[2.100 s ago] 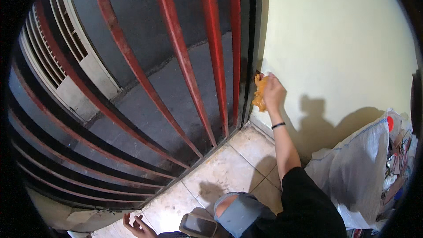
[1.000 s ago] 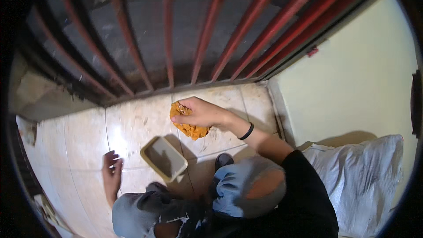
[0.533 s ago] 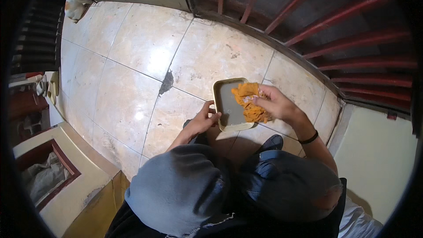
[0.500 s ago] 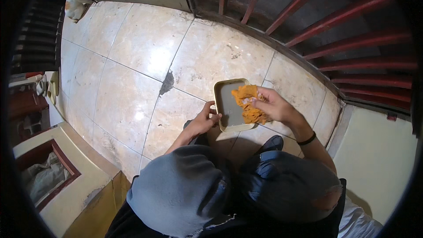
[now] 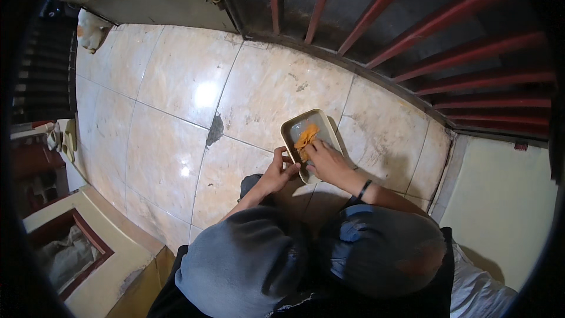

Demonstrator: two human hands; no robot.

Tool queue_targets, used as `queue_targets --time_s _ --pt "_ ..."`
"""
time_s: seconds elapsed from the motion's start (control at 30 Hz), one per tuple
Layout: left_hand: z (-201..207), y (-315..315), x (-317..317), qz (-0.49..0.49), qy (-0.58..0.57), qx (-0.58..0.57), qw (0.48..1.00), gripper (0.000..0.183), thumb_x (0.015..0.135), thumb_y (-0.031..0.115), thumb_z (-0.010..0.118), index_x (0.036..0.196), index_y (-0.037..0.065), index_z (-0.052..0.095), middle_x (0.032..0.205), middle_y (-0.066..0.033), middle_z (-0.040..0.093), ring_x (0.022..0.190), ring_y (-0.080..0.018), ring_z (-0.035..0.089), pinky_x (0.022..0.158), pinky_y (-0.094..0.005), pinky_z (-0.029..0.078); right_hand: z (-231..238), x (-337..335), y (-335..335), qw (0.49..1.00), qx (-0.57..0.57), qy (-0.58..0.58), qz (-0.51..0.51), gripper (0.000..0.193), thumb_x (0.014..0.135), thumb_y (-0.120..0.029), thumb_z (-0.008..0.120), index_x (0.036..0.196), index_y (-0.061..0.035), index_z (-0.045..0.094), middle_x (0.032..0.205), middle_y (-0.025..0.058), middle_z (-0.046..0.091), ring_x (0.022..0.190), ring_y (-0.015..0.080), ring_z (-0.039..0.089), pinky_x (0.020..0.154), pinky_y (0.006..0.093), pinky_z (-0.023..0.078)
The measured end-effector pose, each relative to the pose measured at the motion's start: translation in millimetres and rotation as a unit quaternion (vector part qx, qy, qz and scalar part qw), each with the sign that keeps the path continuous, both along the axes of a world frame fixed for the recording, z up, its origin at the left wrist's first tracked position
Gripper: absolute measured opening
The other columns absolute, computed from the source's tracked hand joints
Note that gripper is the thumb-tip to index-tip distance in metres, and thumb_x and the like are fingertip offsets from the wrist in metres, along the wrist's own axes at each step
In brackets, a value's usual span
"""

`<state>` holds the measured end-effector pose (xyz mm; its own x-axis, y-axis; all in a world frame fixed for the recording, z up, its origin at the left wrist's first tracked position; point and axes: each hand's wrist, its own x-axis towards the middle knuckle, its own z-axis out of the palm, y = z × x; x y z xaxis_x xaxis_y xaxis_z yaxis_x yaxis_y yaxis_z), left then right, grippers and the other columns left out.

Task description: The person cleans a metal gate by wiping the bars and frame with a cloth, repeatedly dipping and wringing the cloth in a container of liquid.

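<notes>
A shallow rectangular tray (image 5: 335, 141), cream-rimmed and grey inside, is tilted in front of my knees. My left hand (image 5: 279, 172) grips its near left edge, thumb over the rim and fingers outside. Inside the tray, my right hand (image 5: 325, 160) presses a crumpled orange cloth (image 5: 306, 135) against the bottom; its fingers are bunched on the cloth and partly hide it. The tray's inner surface looks wet around the cloth. A dark band circles my right wrist.
Pale marbled floor tiles (image 5: 165, 123) spread ahead, with a dark broken patch (image 5: 215, 129). Red bars (image 5: 382, 15) of a gate run along the far right. A cream wall (image 5: 491, 194) stands at the right, and a cream cabinet (image 5: 112, 229) at the left. A white-and-orange animal (image 5: 91, 30) is at the far left.
My right hand has brought the cloth from above the tray's right side down and left into it. The tray has turned slightly, with my left hand still on its edge.
</notes>
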<state>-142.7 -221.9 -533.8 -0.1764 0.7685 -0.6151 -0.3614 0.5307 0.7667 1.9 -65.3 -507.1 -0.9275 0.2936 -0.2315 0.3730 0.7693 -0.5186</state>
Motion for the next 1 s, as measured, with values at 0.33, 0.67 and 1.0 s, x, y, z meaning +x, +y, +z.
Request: queue_targets --time_s 0.33,0.67,1.0 --pt "77 53 -40 -0.229 0.612 0.235 0.720 0.061 0.080 0.007 0.074 0.135 0.001 0.047 0.125 -0.0194 0.058 0.117 -0.0384 0.055 0.096 -0.0452 0.046 32 -12 28 0.987 -0.144 0.048 -0.060 0.017 0.090 -0.009 0.060 0.103 0.0028 0.059 0.088 0.0284 0.068 0.088 0.0454 0.068 0.079 0.0505 0.054" --pt "53 100 -36 -0.439 0.420 0.221 0.763 0.051 0.081 0.018 0.075 0.124 0.001 0.053 0.126 -0.0253 0.055 0.110 -0.0470 0.058 0.094 -0.0497 0.051 56 14 29 0.979 -0.115 0.041 -0.163 0.025 0.083 -0.010 0.067 0.105 -0.0033 0.058 0.087 0.0230 0.068 0.087 0.0437 0.067 0.074 0.0508 0.052" --pt "-55 118 -32 -0.540 0.472 0.148 0.681 0.032 0.082 0.014 0.068 0.111 0.003 0.062 0.111 -0.0239 0.068 0.101 -0.0386 0.068 0.088 -0.0470 0.055 -47 0 -4 0.979 -0.091 -0.022 -0.184 0.029 0.103 -0.010 0.030 0.107 0.0053 0.054 0.101 0.0241 0.068 0.093 0.0368 0.068 0.085 0.0458 0.054"
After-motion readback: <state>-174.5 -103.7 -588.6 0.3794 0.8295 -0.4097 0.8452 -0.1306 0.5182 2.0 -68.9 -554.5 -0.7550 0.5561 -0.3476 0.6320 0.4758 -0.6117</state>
